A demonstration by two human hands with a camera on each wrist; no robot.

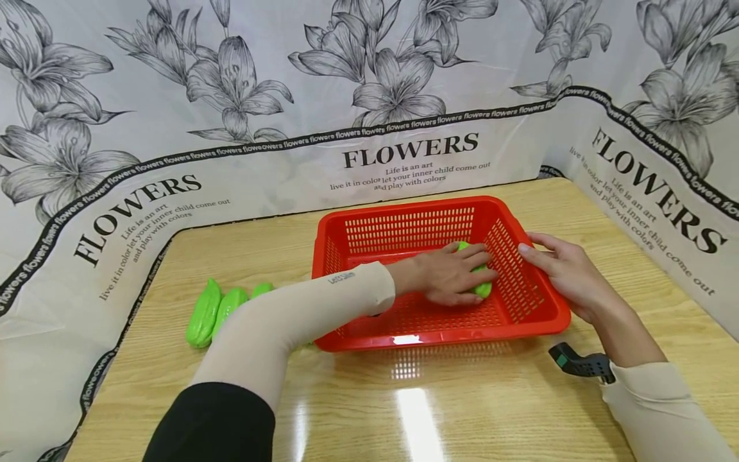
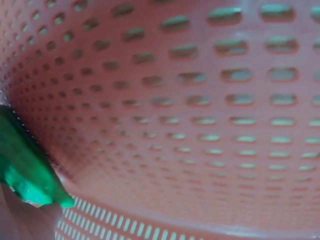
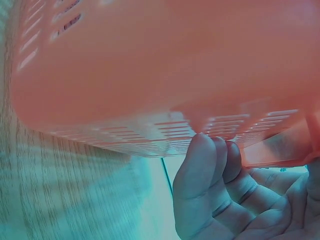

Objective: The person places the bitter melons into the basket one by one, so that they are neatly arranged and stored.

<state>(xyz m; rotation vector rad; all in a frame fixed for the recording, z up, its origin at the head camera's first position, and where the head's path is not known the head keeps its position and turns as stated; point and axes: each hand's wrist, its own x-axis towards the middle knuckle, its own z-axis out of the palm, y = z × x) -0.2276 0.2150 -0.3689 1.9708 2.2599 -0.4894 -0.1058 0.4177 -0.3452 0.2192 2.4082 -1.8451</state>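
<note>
Green vegetable (image 1: 480,287) lies under left hand (image 1: 453,273).

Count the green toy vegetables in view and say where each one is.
4. One green vegetable lies in the red basket under the left hand. Three green vegetables lie together on the table, left of the basket; the forearm may hide more.

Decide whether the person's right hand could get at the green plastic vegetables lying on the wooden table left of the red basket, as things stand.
Probably not easily. The right hand rests on the right rim of the red slotted plastic basket, and the basket and left forearm lie between it and the green plastic vegetables.
</note>
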